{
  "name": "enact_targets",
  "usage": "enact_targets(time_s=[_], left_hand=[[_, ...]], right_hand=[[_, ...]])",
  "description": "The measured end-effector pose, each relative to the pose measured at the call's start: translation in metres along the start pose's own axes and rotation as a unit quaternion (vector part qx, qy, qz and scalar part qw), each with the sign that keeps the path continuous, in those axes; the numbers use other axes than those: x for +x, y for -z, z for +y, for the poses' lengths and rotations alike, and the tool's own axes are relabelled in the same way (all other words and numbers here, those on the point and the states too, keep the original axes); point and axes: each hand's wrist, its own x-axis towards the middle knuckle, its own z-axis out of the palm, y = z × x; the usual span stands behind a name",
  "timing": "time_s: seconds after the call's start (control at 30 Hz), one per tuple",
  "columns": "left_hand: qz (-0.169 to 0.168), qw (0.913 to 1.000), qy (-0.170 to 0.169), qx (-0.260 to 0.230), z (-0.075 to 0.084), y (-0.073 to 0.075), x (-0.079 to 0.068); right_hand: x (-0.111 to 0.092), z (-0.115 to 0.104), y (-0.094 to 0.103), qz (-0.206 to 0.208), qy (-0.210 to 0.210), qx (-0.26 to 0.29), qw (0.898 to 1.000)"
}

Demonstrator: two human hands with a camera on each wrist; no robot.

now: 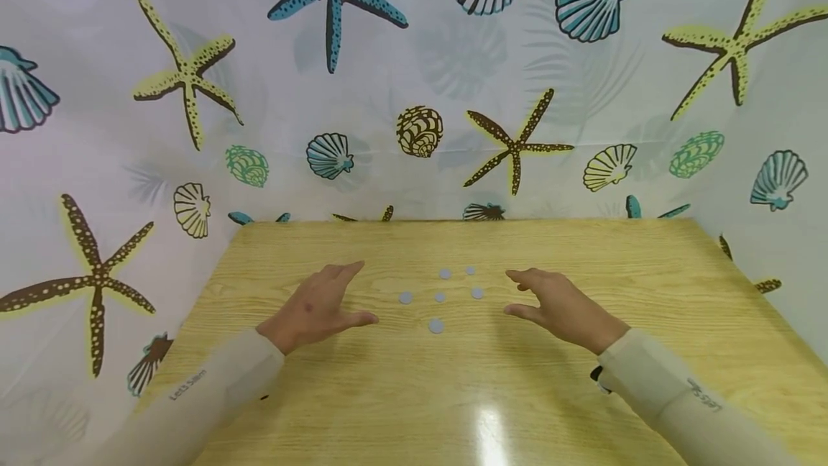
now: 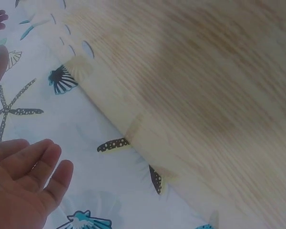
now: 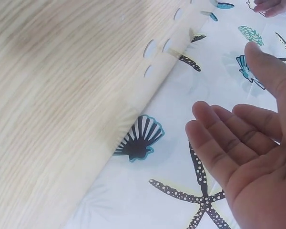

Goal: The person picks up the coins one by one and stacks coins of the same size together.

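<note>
Several small flat pale-grey discs lie spread on the wooden table between the two hands in the head view; a larger one (image 1: 436,326) is nearest the person, and another disc (image 1: 405,298) is closest to the left hand. To their left, the left hand (image 1: 323,306) hovers with thumb and fingers apart, holding nothing. On the other side, the right hand (image 1: 553,306) faces it in much the same pose, also holding nothing; a disc (image 1: 476,293) is nearest to it. Both palms show relaxed fingers in the wrist views. What the discs are cannot be told.
The wooden table (image 1: 362,394) reaches back to a white cloth (image 1: 388,185) printed with starfish and shells, which also hangs along both sides. Light glares off the table's front part. Long pale sleeves cover both arms, and something dark is at the right cuff (image 1: 600,380).
</note>
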Motion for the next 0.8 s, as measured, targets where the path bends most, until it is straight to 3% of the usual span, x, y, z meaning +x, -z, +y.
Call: enact_targets(time_s=[0.43, 0.8], left_hand=[[0.003, 0.9973, -0.009, -0.073, 0.009, -0.024, 0.005], [0.022, 0.994, -0.035, -0.102, 0.012, -0.044, 0.01]], right_hand=[[0.011, -0.006, -0.022, 0.019, 0.011, 0.058, 0.998], [0.017, -0.01, -0.041, 0.014, 0.015, 0.079, 0.997]])
